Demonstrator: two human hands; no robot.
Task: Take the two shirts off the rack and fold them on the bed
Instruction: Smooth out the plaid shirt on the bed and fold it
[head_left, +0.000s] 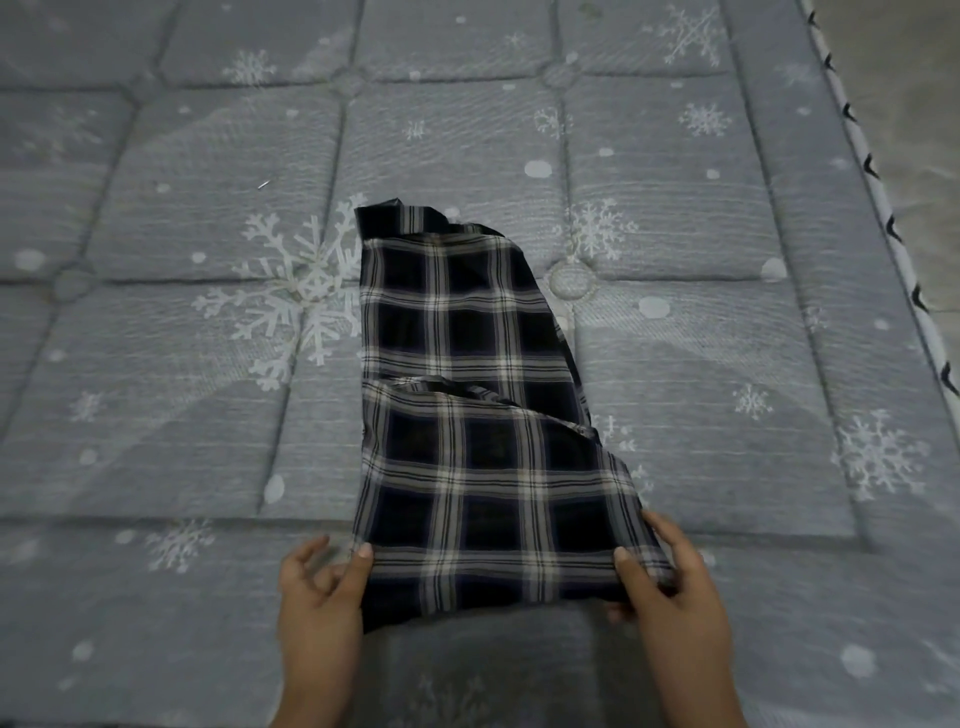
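A dark navy and white plaid shirt (462, 395) lies on the bed (156, 322) as a long narrow strip running away from me, partly folded, with a fold line across its middle. My left hand (324, 592) pinches its near left corner between thumb and fingers. My right hand (670, 577) grips its near right corner, thumb on top of the cloth. The near end of the shirt is lifted a little off the mattress. No second shirt and no rack are in view.
The bed is a grey quilted mattress printed with white snowflakes and dots. Its right edge (883, 218) has white piping, with a grey floor (919, 130) beyond. A tiny light speck (264, 184) lies at the far left.
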